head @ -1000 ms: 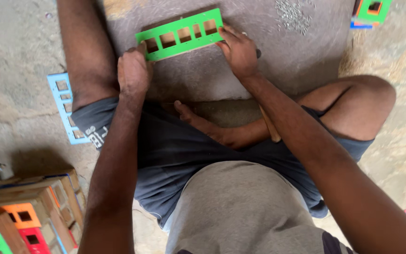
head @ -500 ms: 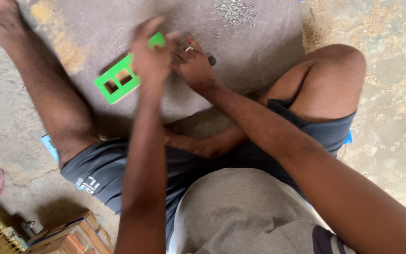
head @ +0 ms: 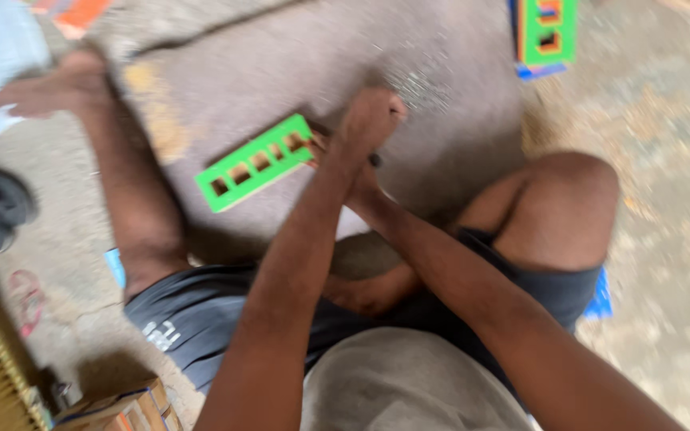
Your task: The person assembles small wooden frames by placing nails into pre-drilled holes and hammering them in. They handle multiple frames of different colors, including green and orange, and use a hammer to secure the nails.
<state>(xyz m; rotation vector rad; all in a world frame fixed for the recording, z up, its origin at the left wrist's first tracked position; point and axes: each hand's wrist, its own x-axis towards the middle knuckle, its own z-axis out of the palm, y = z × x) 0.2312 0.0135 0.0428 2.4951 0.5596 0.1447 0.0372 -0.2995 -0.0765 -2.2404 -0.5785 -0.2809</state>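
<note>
Hands (head: pixel 357 148) crossed, both touching the green frame's (head: pixel 253 163) right end; grip unclear, and I fear it twists loose.

Whole view is smearing w/ motion blur. My left hand (head: pixel 370 120) is covering my right hand (head: pixel 337 160), so I can't tell what the right is gripping or whether either is closing on anything. The green frame (head: pixel 255 162) is disappearing under my hands at its right end. A second green frame (head: pixel 549 30) is getting cut off by the top edge; same for the orange piece (head: pixel 81 12). Boxes (head: pixel 121 407) at bottom left are running out of view, contents too blurry.
</note>
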